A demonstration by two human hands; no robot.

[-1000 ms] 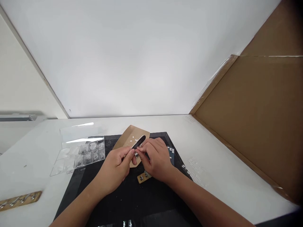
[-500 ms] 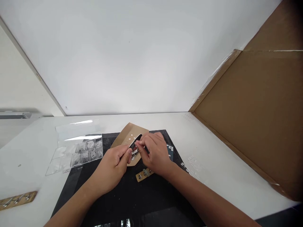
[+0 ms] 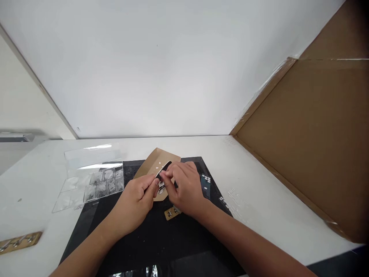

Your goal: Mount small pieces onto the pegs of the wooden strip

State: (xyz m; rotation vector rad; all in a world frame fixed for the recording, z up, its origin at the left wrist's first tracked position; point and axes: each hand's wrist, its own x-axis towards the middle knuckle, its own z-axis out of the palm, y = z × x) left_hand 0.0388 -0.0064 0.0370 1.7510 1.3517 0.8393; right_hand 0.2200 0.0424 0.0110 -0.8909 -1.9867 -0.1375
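Black mat (image 3: 161,246) nearest, wooden strip (image 3: 169,214) with metal clips on it, partly behind right hand (image 3: 187,188). Left hand (image 3: 138,198) pinches a pale-edged black stick (image 3: 166,166), held tilted over brown paper tray (image 3: 148,163) with white bits. Right fingertips narrowed against stick; can't tell if they grip anything. Dark card (image 3: 205,187) beside right hand. Clear compartment box (image 3: 108,181) left, across mat edge. White wall (image 3: 158,77) behind.
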